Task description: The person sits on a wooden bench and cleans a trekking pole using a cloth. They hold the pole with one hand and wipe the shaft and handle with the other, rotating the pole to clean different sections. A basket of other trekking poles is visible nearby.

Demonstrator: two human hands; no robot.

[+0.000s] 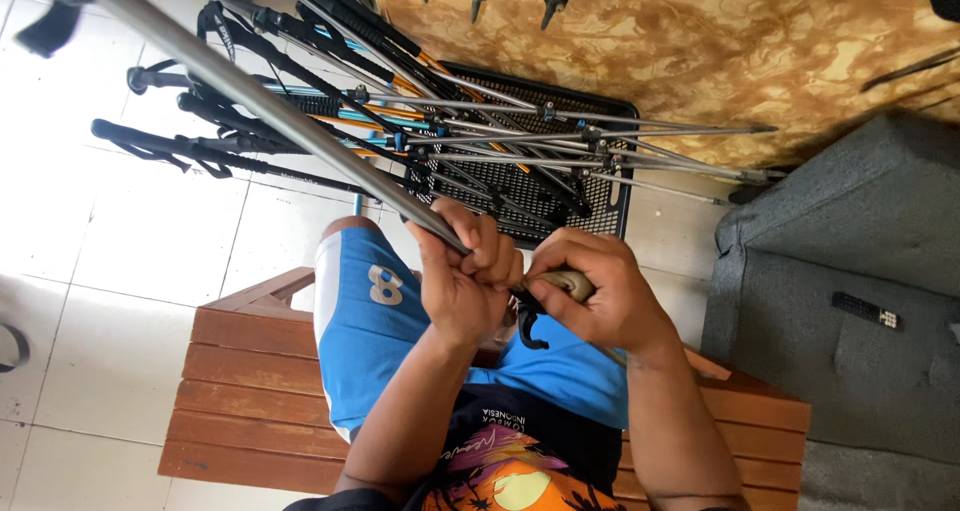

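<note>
Hands meet at the picture's centre on one trekking pole [270, 106]: the left hand [462, 276] is clenched round its grey shaft, the right hand [600, 296] wrapped round the tan grip [575, 285] at three o'clock of it. Judging by this hold, steady counter-twisting, shaft running toward ten o'clock, keeps it clear of the piled poles [480, 136] on the black crate [605, 206] at twelve.

packages: none seen | labels: none legible on any item | signs: none | screens: none | printed marks: only on the person's clothing, not counted
</note>
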